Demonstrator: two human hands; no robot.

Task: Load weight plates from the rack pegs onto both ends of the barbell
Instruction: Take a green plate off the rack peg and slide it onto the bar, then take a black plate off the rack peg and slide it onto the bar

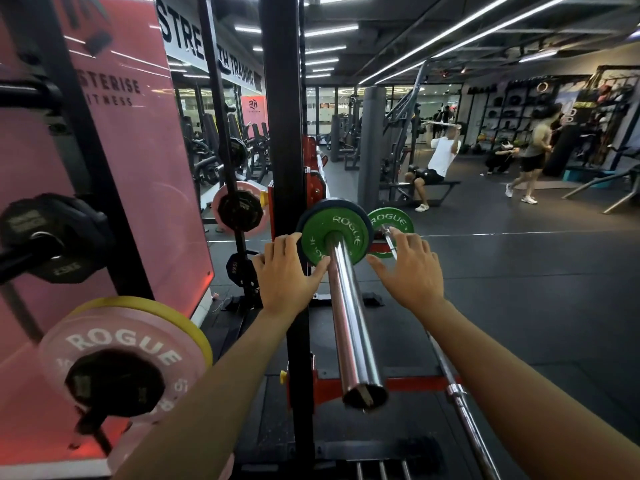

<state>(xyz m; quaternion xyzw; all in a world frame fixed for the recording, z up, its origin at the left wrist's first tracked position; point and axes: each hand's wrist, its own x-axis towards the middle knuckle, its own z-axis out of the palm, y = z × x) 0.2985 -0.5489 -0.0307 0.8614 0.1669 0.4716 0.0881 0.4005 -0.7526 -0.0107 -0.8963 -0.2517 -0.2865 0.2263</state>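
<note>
The chrome barbell sleeve (349, 327) points toward me from the black rack upright (284, 133). A green Rogue plate (334, 233) sits far down the sleeve, with a dark plate edge behind it. My left hand (284, 275) lies against the plate's left rim, fingers fairly straight and thumb on its lower face. My right hand (408, 271) hovers open with spread fingers just right of the plate, thumb close to its edge. A second, smaller-looking green plate (398, 220) shows behind the right hand.
Rack pegs at left carry a pink Rogue plate (104, 348) with a yellow and a black plate, black plates (52, 233) above, and more plates (239, 209) farther back. A thin bar (464, 410) runs along the floor at right. People train in the background.
</note>
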